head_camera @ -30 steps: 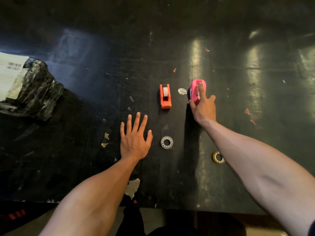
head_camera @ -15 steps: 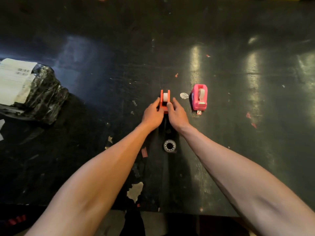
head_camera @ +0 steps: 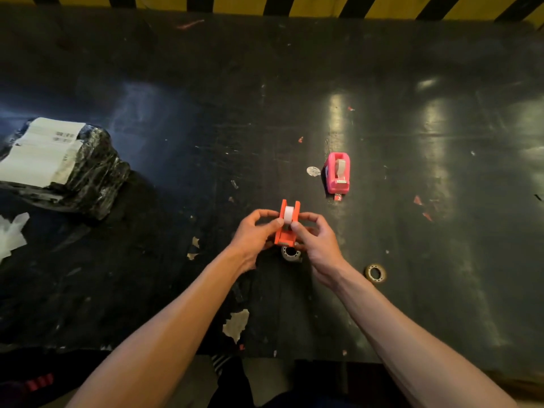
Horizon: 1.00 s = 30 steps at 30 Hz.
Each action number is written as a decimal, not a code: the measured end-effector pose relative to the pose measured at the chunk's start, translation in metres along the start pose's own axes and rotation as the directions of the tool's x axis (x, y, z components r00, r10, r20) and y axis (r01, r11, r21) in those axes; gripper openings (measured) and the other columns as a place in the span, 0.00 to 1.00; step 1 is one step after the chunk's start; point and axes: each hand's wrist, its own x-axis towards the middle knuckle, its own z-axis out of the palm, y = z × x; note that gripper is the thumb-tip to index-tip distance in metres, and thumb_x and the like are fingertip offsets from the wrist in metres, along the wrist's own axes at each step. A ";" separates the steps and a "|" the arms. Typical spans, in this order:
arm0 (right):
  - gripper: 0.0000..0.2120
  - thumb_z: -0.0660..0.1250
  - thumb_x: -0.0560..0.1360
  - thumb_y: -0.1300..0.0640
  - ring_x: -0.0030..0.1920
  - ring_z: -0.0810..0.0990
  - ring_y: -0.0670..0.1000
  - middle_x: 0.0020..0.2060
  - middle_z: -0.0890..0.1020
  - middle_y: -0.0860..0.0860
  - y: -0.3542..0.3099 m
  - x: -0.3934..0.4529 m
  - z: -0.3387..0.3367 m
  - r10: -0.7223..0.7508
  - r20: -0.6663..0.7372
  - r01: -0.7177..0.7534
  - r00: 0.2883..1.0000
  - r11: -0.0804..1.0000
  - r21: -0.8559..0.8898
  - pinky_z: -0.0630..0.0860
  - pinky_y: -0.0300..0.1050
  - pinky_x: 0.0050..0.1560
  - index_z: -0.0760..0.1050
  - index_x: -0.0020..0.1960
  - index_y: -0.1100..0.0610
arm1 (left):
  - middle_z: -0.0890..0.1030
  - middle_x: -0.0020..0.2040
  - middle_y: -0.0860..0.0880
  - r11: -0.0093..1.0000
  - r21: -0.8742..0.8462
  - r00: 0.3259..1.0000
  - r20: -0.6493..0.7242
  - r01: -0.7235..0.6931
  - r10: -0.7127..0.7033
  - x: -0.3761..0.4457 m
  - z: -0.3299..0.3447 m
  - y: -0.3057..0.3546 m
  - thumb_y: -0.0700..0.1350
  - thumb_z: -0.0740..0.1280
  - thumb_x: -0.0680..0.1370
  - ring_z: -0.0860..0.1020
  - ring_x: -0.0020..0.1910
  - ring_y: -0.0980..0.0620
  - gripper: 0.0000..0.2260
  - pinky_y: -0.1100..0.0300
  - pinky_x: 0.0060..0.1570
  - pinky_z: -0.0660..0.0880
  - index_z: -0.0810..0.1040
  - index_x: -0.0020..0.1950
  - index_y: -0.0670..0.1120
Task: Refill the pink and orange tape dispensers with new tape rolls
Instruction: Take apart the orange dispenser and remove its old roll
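Note:
Both hands hold the orange tape dispenser lifted a little off the black table. My left hand grips its left side and my right hand its right side, with both thumbs on the white tape roll seated in it. The pink tape dispenser stands on the table beyond and to the right, with a roll inside it. A clear, nearly bare roll lies flat just under my hands, partly hidden. A yellowish roll core lies to the right.
A black plastic-wrapped parcel with a white label sits at the left. Crumpled white paper lies at the left edge. A yellow-and-black striped band runs along the table's far edge. Paint chips and scraps dot the surface.
My right hand let go of the pink dispenser and both hands closed on the orange one, then lifted it toward me off the table.

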 end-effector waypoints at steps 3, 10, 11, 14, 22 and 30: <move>0.15 0.72 0.75 0.54 0.52 0.85 0.56 0.53 0.84 0.56 0.003 -0.015 -0.002 0.036 -0.006 -0.036 0.999 0.999 0.039 0.82 0.56 0.53 0.74 0.60 0.51 | 0.85 0.55 0.42 0.989 -0.134 0.998 0.025 0.056 -0.053 -0.013 0.003 -0.009 0.40 0.68 0.80 0.85 0.53 0.44 0.12 0.45 0.58 0.81 0.78 0.63 0.46; 0.13 0.68 0.78 0.61 0.44 0.85 0.52 0.45 0.86 0.55 0.007 -0.032 -0.029 0.141 -0.157 -0.099 0.978 0.963 0.251 0.82 0.50 0.47 0.75 0.62 0.57 | 0.80 0.59 0.48 0.979 0.188 0.928 -0.346 -0.073 0.136 -0.022 -0.030 -0.031 0.41 0.71 0.78 0.80 0.52 0.51 0.13 0.58 0.42 0.78 0.77 0.61 0.50; 0.13 0.68 0.78 0.61 0.43 0.85 0.52 0.44 0.86 0.54 0.007 -0.035 -0.033 0.150 -0.144 -0.108 0.978 0.957 0.269 0.82 0.49 0.45 0.75 0.62 0.58 | 0.79 0.60 0.48 0.925 0.375 0.916 -0.348 -0.061 0.201 -0.023 -0.036 -0.038 0.42 0.71 0.78 0.80 0.52 0.51 0.13 0.58 0.44 0.79 0.77 0.61 0.51; 0.12 0.67 0.78 0.61 0.45 0.85 0.53 0.46 0.86 0.55 0.008 -0.043 -0.040 0.162 -0.114 -0.122 0.980 0.947 0.297 0.80 0.47 0.42 0.75 0.61 0.57 | 0.75 0.62 0.47 0.744 0.669 0.922 -0.289 0.002 0.257 -0.024 -0.043 -0.061 0.45 0.74 0.76 0.78 0.54 0.50 0.14 0.57 0.47 0.80 0.76 0.60 0.52; 0.15 0.70 0.76 0.60 0.54 0.84 0.59 0.54 0.84 0.60 0.009 -0.058 -0.049 0.122 -0.064 -0.101 0.991 0.960 0.260 0.81 0.52 0.49 0.74 0.62 0.55 | 0.68 0.67 0.45 0.494 0.868 0.857 -0.223 -0.042 0.464 -0.040 -0.023 -0.061 0.54 0.71 0.77 0.70 0.64 0.45 0.18 0.54 0.59 0.72 0.74 0.65 0.51; 0.23 0.74 0.70 0.53 0.54 0.85 0.59 0.53 0.85 0.60 0.008 -0.072 -0.051 0.017 0.123 -0.031 0.992 0.993 0.116 0.80 0.56 0.53 0.76 0.63 0.55 | 0.82 0.60 0.51 0.905 0.305 0.944 0.241 -0.296 0.227 -0.064 0.035 -0.029 0.48 0.67 0.81 0.82 0.58 0.53 0.14 0.58 0.52 0.79 0.75 0.66 0.57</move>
